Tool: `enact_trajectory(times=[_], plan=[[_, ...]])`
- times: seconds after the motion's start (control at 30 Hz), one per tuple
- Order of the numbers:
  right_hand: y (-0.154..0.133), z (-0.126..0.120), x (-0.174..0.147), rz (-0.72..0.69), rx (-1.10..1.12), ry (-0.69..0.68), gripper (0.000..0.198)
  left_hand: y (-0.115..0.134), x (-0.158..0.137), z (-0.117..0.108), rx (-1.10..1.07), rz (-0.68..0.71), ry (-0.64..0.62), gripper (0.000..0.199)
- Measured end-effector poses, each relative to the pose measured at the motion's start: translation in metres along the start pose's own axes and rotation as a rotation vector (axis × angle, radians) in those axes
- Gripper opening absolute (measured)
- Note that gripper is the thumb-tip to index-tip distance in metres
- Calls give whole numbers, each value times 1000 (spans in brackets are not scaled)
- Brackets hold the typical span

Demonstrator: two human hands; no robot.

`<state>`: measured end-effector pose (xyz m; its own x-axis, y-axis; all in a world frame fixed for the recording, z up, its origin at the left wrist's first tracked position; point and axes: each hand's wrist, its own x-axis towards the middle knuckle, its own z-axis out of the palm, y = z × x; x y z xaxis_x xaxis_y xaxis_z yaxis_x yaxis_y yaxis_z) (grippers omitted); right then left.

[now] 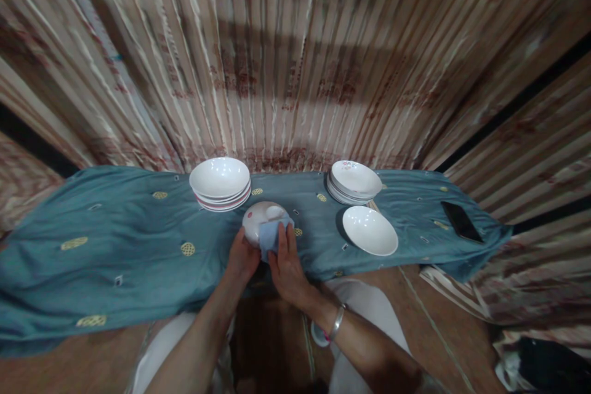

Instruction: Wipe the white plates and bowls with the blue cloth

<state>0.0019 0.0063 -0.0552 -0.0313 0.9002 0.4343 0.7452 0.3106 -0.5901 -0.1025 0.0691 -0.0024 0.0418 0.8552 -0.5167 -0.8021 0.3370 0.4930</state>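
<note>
A white bowl (pixel 252 223) with a small red mark is turned bottom-up in front of me, near the cloth-covered surface. My left hand (pixel 244 258) grips its near left rim, with some fingers hidden beneath it. A light blue cloth (pixel 268 237) lies over the bowl's right side. My right hand (pixel 287 265) presses this cloth to the bowl, its fingers laid over the fabric. Behind and to the left stands a stack of white bowls (pixel 220 178).
At the back right is another stack of bowls (pixel 355 178), the top one flower-patterned. A single white bowl (pixel 370 231) sits in front of it. A black phone (pixel 462 221) lies at the far right of the teal cloth (pixel 152 271). Striped curtains (pixel 286 74) hang behind.
</note>
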Motion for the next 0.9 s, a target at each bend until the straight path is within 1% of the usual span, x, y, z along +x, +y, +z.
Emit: enact_trajectory(times=[0.13, 0.27, 0.33, 0.4, 0.47, 0.53, 0.67, 0.8, 0.9], plan=[[0, -2, -7, -76, -23, -31, 78, 0, 6, -3, 1, 8, -7, 43], [3, 2, -12, -174, -85, -36, 84, -1, 10, -2, 43, 24, -2, 36], [2, 3, -12, -237, -119, -36, 82, -2, 9, 0, 44, 30, 35, 33], [0, 2, -9, -322, -151, -65, 78, -2, 9, 2, 40, 23, 81, 32], [-3, 0, -4, -378, -185, -97, 72, -3, 8, 2, 31, 12, 105, 32], [-6, -3, 2, -388, -221, -99, 65, -3, 7, 3, 17, 9, 92, 33], [-9, -9, 14, -390, -288, -41, 55, -4, 3, 6, 0, 4, 70, 33], [-9, -16, 23, -400, -315, -7, 51, -4, -5, 13, 0, -14, 69, 35], [-10, -23, 30, -372, -311, 2, 50, -5, -8, 16, -8, -1, 33, 37]])
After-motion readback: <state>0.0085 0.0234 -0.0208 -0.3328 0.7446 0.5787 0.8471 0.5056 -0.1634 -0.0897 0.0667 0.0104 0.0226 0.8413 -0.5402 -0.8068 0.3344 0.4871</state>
